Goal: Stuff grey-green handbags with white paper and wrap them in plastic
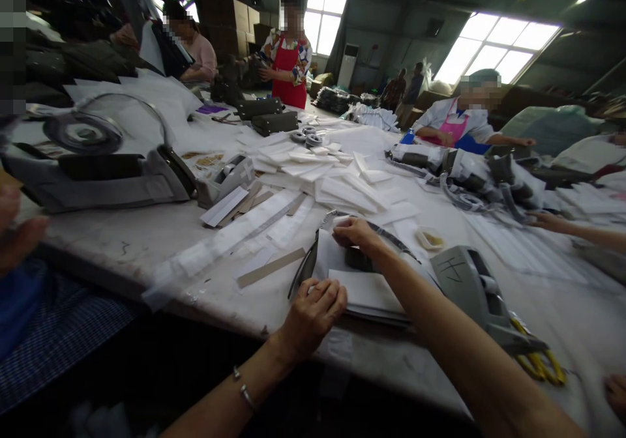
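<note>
In front of me at the table edge lies a dark bag (305,270) with white sheets (368,289) on it and a wrapped strap along its far side. My left hand (315,311) has a metal bracelet at the wrist; its fingers curl closed over the bag's near left edge. Pinched together, the fingers of my right hand (358,234) are at the bag's far edge by the strap. What lies between those fingertips is hidden. To the right of the bag stands a grey tape dispenser (464,285), with yellow-handled scissors (540,360) beside it.
Loose white paper pieces (313,164) cover the middle of the table. A small dish (430,238) sits beyond the bag. At left are a wrapped bag (112,177), another tape dispenser (227,180) and a co-worker's hand (19,229). Several people work around the table.
</note>
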### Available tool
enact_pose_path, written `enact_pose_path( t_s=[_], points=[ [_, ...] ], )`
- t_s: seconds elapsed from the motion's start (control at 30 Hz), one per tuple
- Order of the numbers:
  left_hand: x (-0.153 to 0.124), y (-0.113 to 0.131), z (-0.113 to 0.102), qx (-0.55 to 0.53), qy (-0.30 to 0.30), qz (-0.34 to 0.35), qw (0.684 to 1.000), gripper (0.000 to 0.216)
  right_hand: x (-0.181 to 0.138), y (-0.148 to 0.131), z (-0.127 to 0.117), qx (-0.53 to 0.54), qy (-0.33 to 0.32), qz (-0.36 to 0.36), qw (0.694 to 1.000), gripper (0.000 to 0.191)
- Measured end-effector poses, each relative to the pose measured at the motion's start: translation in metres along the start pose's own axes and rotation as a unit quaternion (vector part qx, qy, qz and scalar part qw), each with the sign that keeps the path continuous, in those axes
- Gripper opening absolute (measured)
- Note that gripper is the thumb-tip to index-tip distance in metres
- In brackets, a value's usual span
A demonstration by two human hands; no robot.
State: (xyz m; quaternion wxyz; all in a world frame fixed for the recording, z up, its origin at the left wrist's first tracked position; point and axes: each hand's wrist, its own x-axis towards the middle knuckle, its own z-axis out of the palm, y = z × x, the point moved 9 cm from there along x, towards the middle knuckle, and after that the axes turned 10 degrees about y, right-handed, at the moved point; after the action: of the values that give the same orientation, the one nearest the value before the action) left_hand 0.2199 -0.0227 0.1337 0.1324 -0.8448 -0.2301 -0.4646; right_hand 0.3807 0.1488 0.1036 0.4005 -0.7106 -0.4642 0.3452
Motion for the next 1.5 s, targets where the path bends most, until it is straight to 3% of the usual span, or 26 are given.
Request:
enact_pose_path(
  t_s=[0.17, 0.4, 0.5, 0.73, 0.87, 1.03, 1.17, 1.27, 1.33, 1.43, 1.5],
  points=[
    [0.000, 0.000, 0.000, -0.002, -0.002, 0.000, 1.000, 0.026, -0.036, -0.020, -0.010, 0.021, 0.027, -0.061, 0.998, 0.020],
    [-0.002, 0.001, -0.003, -0.024, 0.030, 0.001, 0.999, 0.029, -0.118, -0.044, -0.007, -0.154, 0.061, -0.258, 0.952, 0.013],
    [-0.005, -0.002, 0.001, -0.042, 0.025, -0.015, 0.999, 0.027, -0.142, -0.041, -0.001, -0.181, 0.054, -0.286, 0.940, 0.016],
    [-0.006, -0.010, 0.000, -0.074, 0.028, -0.056, 0.995, 0.036, -0.158, -0.034, -0.013, -0.157, 0.048, -0.280, 0.946, 0.019],
    [-0.005, -0.012, 0.002, -0.077, 0.000, -0.070, 0.995, 0.055, -0.169, -0.037, -0.012, -0.142, 0.015, -0.361, 0.922, 0.019],
    [-0.005, -0.013, 0.003, -0.084, -0.004, -0.073, 0.994, 0.040, -0.183, -0.039, -0.008, -0.134, -0.004, -0.441, 0.887, 0.020],
    [-0.004, -0.014, 0.003, -0.087, -0.009, -0.083, 0.993, 0.030, -0.176, -0.042, -0.014, -0.134, -0.055, -0.394, 0.908, 0.017],
    [-0.004, -0.013, 0.003, -0.085, -0.017, -0.075, 0.993, 0.031, -0.142, -0.039, -0.046, -0.172, 0.022, -0.297, 0.939, 0.018],
    [-0.003, -0.012, 0.002, -0.080, -0.017, -0.066, 0.994, 0.034, -0.114, -0.032, -0.065, -0.231, 0.077, -0.232, 0.942, 0.017],
    [-0.002, -0.011, 0.001, -0.076, -0.013, -0.057, 0.995, 0.035, -0.071, -0.006, -0.062, -0.288, 0.014, -0.136, 0.948, 0.036],
    [-0.002, -0.010, 0.001, -0.076, -0.013, -0.056, 0.995, 0.035, -0.052, 0.007, -0.050, -0.283, -0.040, -0.097, 0.953, 0.035]
  ],
)
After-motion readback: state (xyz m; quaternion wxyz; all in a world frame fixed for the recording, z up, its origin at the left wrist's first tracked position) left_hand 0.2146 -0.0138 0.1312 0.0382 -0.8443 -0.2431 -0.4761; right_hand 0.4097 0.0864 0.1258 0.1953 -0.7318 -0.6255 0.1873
